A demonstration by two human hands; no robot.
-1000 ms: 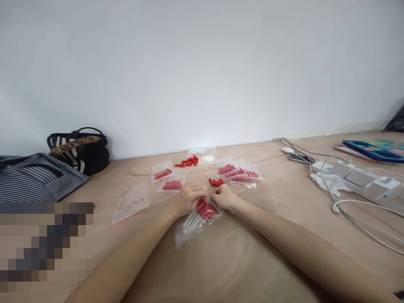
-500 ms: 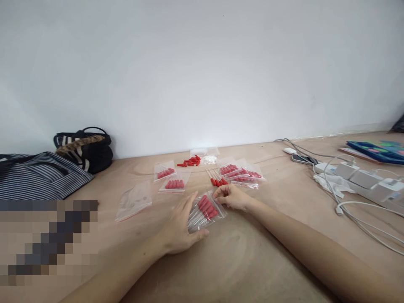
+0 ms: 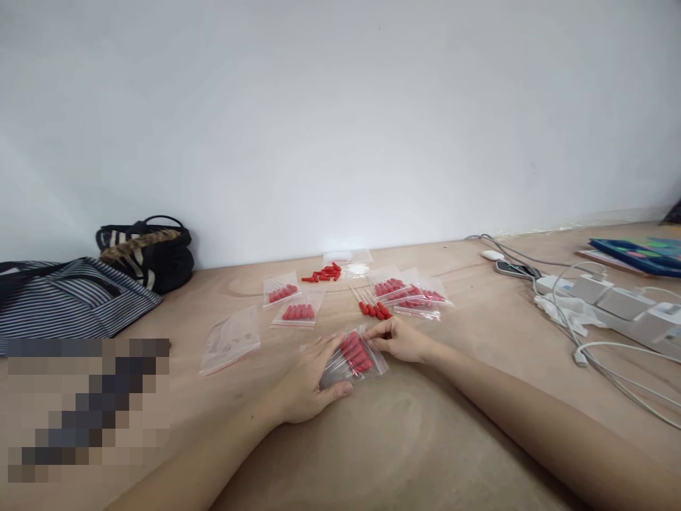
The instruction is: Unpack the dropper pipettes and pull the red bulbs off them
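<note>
Hands meet over a clear plastic zip bag of red-capped thin tubes [image 3: 357, 355], which lies on the tan surface [image 3: 425, 440] in front of the person. The left hand [image 3: 306, 387] rests spread on the bag's left end, its grip loose and open, thumb at the near edge. The right hand [image 3: 400, 341] has its grip pinched on the bag's far right edge. Loose red-capped tubes [image 3: 372, 306] lie just beyond.

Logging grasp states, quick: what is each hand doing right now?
Left hand: open, fingers laid flat on the clear bag of red-capped sticks.
Right hand: closed, pinching that bag's far corner.
</note>
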